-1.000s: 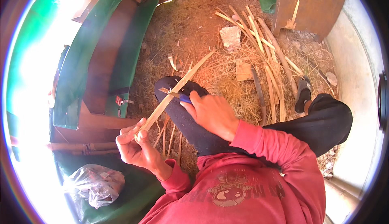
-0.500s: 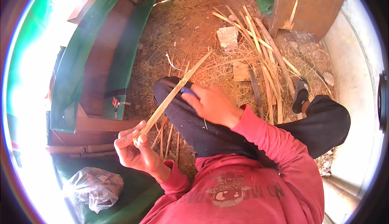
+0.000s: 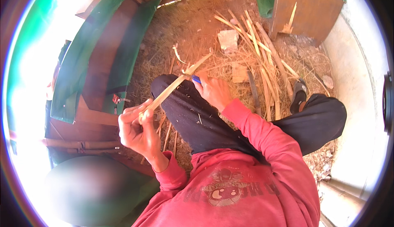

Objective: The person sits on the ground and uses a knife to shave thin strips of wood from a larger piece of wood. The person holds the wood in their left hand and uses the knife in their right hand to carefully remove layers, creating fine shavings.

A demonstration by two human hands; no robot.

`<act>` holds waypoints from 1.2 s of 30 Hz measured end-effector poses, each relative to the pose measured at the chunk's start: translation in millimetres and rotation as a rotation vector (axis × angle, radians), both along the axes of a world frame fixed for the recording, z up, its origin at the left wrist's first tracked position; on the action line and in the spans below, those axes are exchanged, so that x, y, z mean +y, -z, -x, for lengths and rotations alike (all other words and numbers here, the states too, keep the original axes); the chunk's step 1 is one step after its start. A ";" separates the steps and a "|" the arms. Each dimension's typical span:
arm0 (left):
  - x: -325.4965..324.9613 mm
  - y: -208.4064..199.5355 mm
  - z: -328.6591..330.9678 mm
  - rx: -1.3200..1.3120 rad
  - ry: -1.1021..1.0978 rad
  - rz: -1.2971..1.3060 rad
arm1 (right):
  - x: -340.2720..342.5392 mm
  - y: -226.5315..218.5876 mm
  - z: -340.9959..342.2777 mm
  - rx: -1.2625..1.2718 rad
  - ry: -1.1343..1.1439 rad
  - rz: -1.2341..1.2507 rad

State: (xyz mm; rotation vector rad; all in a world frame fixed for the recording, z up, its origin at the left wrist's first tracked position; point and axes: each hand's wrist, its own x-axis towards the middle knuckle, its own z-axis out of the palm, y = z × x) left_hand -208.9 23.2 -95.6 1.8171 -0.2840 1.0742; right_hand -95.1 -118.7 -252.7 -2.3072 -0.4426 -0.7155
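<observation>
My left hand (image 3: 139,130) pinches the near end of a pale split-wood strip (image 3: 169,90), which slants up and away over my left knee. My right hand (image 3: 216,91) is closed round the blue handle of a knife (image 3: 196,79). The knife's blade lies across the strip toward its far end, and a curled shaving lifts up there. Most of the handle is hidden in my right fingers. Shavings and dust lie on my dark trousers (image 3: 197,120).
Long wood strips and sticks (image 3: 266,58) lie piled on the straw-covered ground beyond my right hand. Near them are a pale stone block (image 3: 228,41) and a wooden block (image 3: 240,72). A brown board (image 3: 308,11) stands at the far right, green-covered panels (image 3: 88,42) at the left.
My right hand has moved slightly away along the strip with the knife, and a shaving now curls up at the blade. The view has shifted a little. A blurred patch now covers the plastic bag's place.
</observation>
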 end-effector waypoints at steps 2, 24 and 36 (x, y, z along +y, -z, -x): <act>2.7 -0.2 -0.1 0.003 0.012 -0.025 | 0.9 -11.6 -9.5 -0.008 -0.012 -0.012; 35.3 12.5 2.2 -0.051 -0.119 0.077 | -109.5 120.7 -65.9 0.723 0.232 -0.074; 9.0 17.2 -2.9 -0.150 -0.162 0.124 | 12.1 -111.2 59.5 0.307 -0.627 -0.324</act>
